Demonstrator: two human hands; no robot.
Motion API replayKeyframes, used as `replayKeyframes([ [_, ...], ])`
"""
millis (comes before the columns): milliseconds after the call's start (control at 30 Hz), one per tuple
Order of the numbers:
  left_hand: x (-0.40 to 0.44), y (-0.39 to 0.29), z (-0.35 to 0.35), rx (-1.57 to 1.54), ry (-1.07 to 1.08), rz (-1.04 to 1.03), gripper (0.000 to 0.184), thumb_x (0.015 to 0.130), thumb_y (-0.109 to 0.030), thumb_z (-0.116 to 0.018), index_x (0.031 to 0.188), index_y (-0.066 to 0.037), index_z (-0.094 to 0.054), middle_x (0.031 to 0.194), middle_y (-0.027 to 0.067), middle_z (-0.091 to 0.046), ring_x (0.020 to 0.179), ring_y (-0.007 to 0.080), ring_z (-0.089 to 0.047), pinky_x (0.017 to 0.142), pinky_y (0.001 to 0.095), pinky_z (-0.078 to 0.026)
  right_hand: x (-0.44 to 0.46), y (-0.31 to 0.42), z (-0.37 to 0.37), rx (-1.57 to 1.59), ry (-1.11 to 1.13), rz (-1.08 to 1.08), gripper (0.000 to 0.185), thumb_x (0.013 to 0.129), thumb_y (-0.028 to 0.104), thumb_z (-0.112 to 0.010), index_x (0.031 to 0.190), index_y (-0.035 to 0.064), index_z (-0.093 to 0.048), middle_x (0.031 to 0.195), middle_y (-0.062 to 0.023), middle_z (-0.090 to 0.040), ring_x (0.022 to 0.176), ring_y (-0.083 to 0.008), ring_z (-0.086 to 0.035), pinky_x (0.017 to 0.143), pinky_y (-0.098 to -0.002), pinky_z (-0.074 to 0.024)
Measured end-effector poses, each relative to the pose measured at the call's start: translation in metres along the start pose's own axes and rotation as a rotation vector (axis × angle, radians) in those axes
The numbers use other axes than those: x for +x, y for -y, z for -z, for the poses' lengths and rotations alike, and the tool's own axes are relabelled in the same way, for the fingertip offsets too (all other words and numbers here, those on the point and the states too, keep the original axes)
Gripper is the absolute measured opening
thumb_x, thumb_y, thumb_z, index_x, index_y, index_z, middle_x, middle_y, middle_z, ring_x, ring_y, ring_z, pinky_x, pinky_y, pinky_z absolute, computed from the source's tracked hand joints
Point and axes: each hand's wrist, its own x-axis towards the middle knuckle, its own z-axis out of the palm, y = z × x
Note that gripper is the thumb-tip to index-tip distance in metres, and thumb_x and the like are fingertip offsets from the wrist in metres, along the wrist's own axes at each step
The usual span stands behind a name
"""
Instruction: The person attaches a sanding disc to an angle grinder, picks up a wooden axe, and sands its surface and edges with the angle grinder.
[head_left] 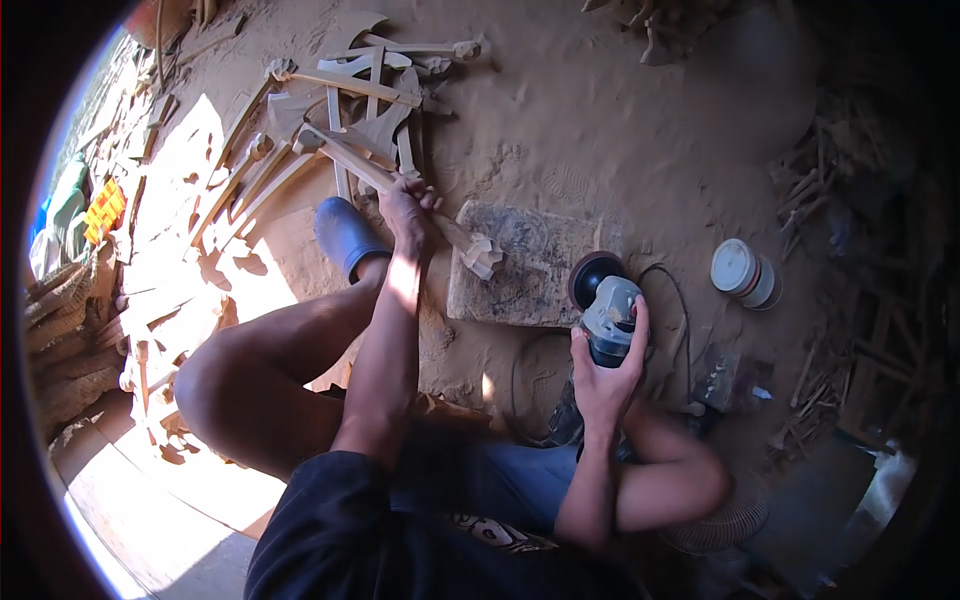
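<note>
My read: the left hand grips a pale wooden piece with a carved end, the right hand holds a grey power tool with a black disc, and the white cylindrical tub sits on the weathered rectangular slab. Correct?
No: the head view shows the white tub on the brown ground, right of the slab. The left hand does grip the wooden piece, and the right hand the power tool.
</note>
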Motion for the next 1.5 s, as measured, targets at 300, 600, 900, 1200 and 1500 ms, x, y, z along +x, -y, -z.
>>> replayKeyframes([
  [300, 0.011, -0.032, -0.024, 0.091, 0.011, 0.075, 0.023, 0.094, -0.030, -0.067, 0.082, -0.019, -0.050, 0.061, -0.0042, -0.036, 0.052, 0.0156, -0.039, 0.059, 0.0349, -0.043, -0.001, -0.016, 0.022, 0.082, -0.133, -0.070, 0.085, 0.085, 0.013, -0.084, 0.159, 0.0015, -0.042, 0.152, -0.0245, -0.054, 0.141, -0.0341, -0.055, 0.117, -0.0444, -0.0444],
  [600, -0.012, 0.021, 0.012, 0.012, -0.139, 0.096, 0.024, 0.098, -0.030, -0.061, 0.081, -0.020, -0.047, 0.060, -0.0048, -0.030, 0.046, 0.0130, -0.033, 0.048, 0.0318, -0.036, -0.008, -0.004, 0.007, 0.026, -0.007, -0.006, 0.084, 0.086, 0.013, -0.084, 0.158, 0.0045, -0.043, 0.137, -0.0253, -0.067, 0.122, -0.0340, -0.071, 0.102, -0.0432, -0.0557],
  [900, -0.029, 0.034, -0.006, 0.333, -0.414, -0.117, 0.026, 0.095, -0.023, -0.064, 0.081, -0.003, -0.057, 0.064, 0.0057, -0.051, 0.047, 0.0213, -0.054, 0.043, 0.0383, -0.047, -0.015, -0.021, -0.041, 0.128, 0.204, -0.053, 0.083, 0.085, 0.014, -0.083, 0.158, 0.0059, -0.045, 0.136, -0.0229, -0.069, 0.122, -0.0292, -0.071, 0.102, -0.0401, -0.0557],
  [1200, -0.035, 0.037, -0.012, 0.260, -0.284, -0.153, 0.022, 0.094, -0.021, -0.067, 0.084, -0.005, -0.055, 0.060, 0.0027, -0.045, 0.043, 0.0198, -0.048, 0.040, 0.0373, -0.044, -0.009, -0.035, -0.064, 0.108, 0.251, -0.027, 0.087, 0.085, 0.021, -0.083, 0.162, 0.0166, -0.042, 0.129, -0.0277, -0.072, 0.114, -0.0424, -0.074, 0.095, -0.0480, -0.0593],
  [1500, -0.037, 0.038, -0.013, 0.313, -0.215, -0.205, 0.025, 0.095, -0.020, -0.065, 0.079, -0.004, -0.056, 0.057, 0.0043, -0.050, 0.042, 0.0180, -0.050, 0.039, 0.0365, -0.043, -0.007, -0.031, -0.066, -0.021, 0.224, 0.005, 0.088, 0.084, 0.024, -0.084, 0.162, 0.0174, -0.042, 0.127, -0.0264, -0.073, 0.107, -0.0462, -0.074, 0.091, -0.0507, -0.0599],
])
